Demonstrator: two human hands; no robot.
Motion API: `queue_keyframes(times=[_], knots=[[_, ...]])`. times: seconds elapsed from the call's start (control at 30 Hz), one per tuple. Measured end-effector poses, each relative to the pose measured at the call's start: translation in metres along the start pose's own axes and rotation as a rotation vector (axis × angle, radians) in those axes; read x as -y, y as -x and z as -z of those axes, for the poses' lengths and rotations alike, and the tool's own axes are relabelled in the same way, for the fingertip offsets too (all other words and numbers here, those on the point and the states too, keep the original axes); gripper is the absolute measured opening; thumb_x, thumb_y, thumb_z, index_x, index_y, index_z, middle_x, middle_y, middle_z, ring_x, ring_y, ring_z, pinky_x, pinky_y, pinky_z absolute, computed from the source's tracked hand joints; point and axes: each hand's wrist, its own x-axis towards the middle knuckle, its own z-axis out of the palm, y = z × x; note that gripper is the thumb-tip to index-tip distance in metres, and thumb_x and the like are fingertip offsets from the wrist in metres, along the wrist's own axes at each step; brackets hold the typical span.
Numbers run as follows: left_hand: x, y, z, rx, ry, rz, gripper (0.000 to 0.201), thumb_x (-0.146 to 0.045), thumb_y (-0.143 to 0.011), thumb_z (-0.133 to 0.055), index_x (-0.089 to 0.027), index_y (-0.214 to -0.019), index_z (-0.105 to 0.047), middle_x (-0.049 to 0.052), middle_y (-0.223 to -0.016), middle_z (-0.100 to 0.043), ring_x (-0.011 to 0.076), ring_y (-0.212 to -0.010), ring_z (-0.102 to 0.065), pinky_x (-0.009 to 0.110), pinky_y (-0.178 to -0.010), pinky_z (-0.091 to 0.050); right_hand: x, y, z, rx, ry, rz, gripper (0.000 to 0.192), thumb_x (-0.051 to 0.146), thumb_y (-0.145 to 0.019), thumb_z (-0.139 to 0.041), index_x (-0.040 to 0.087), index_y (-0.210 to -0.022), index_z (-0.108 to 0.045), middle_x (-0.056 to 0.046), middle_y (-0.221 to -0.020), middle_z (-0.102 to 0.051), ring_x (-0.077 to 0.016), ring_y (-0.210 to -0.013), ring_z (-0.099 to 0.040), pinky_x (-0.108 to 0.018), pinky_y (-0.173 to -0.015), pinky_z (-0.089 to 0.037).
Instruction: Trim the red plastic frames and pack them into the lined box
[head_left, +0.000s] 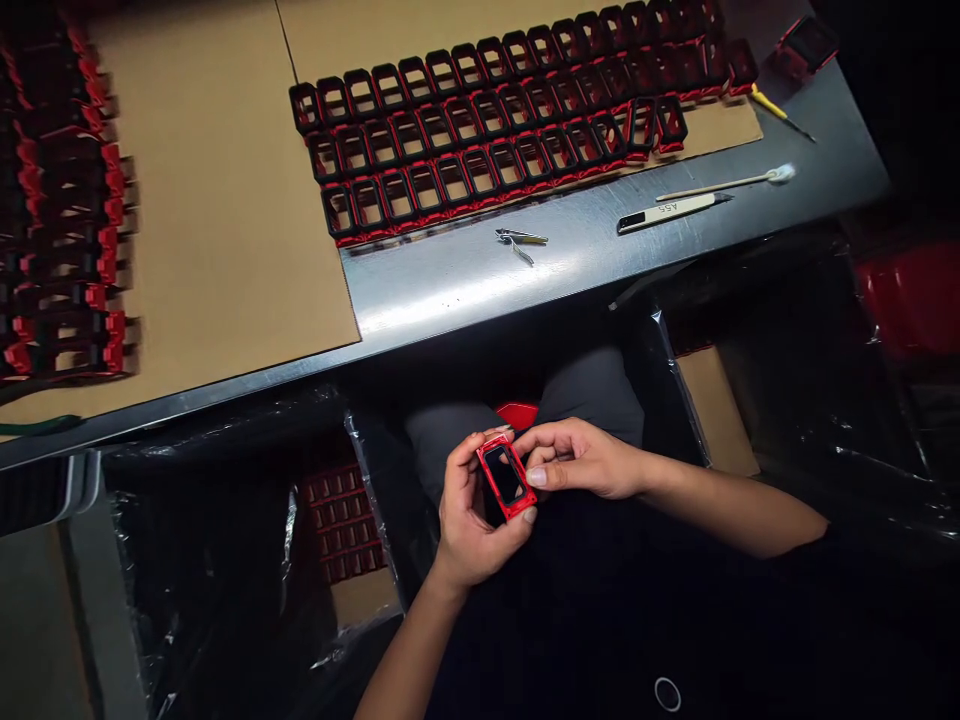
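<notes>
Thumb and fingers of our left hand [476,525] clasp a small red frame [519,506] by its two sides, its dark middle tilted up towards us. Our right hand [592,458] has its thumb against the frame's right-hand edge, fingers curled close by — whether it truly pinches there, we cannot tell. The frame is above our lap, just off the near edge of the metal table [427,290]. On that table we see three rows of red-and-black frames [440,188] standing close together, partly on brown cardboard [225,200], with another stack [111,250] at far left. Near the rows lie a small silvery clipper [523,237], a white-handled tool [667,213] marked A55, a white-tipped stick [712,187] just beyond it and a yellow-handled tool [766,102] — all apart from our hands.
</notes>
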Motion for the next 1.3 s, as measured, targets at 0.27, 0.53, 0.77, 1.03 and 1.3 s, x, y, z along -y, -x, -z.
queue_keyframes(times=[0.27, 0.53, 0.77, 1.03, 1.3], knots=[[0.005, 0.001, 0.001, 0.005, 0.003, -0.027, 0.078, -0.024, -0.076, -0.078, -0.030, -0.143, -0.038, 0.014, -0.139, -0.055, 0.0304, -0.131, -0.055, 0.053, -0.110, -0.045, -0.002, 0.000, -0.001, -0.044, -0.032, -0.017, 0.050, 0.043, -0.074, -0.083, 0.013, -0.110, -0.065, 0.001, -0.079, -0.067, -0.0079, -0.069, -0.061, -0.022, -0.069, -0.048], [0.009, 0.002, -0.001, -0.014, -0.046, -0.027, 0.080, -0.026, -0.078, -0.078, -0.031, -0.146, -0.036, 0.013, -0.138, -0.056, 0.0295, -0.128, -0.057, 0.050, -0.107, -0.049, -0.006, 0.000, -0.002, -0.090, -0.081, 0.013, 0.050, 0.031, -0.071, -0.086, 0.014, -0.112, -0.063, -0.005, -0.098, -0.070, -0.0064, -0.069, -0.065, -0.019, -0.066, -0.051], [0.013, 0.001, 0.000, -0.013, -0.090, -0.035, 0.074, -0.029, -0.081, -0.076, -0.027, -0.145, -0.039, 0.016, -0.139, -0.057, 0.0308, -0.130, -0.056, 0.050, -0.110, -0.046, -0.009, 0.001, 0.000, -0.122, -0.134, 0.054, 0.050, 0.033, -0.072, -0.086, 0.014, -0.112, -0.062, 0.000, -0.081, -0.068, -0.0073, -0.065, -0.062, -0.021, -0.065, -0.052], [0.015, 0.002, 0.003, -0.047, -0.132, -0.051, 0.069, -0.033, -0.082, -0.073, -0.027, -0.144, -0.043, 0.014, -0.139, -0.057, 0.0326, -0.129, -0.056, 0.052, -0.110, -0.045, -0.004, 0.002, 0.001, -0.205, -0.051, 0.117, 0.046, 0.033, -0.072, -0.085, 0.016, -0.111, -0.068, -0.006, -0.101, -0.073, -0.0136, -0.086, -0.068, -0.028, -0.080, -0.055], [0.012, -0.001, 0.009, -0.067, -0.170, -0.074, 0.061, -0.035, -0.084, -0.070, -0.028, -0.141, -0.049, 0.012, -0.133, -0.060, 0.0313, -0.122, -0.060, 0.051, -0.106, -0.047, 0.001, 0.003, 0.000, -0.266, 0.202, 0.263, 0.035, 0.034, -0.077, -0.082, 0.023, -0.109, -0.073, -0.009, -0.122, -0.071, -0.0246, -0.116, -0.065, -0.043, -0.102, -0.050]])
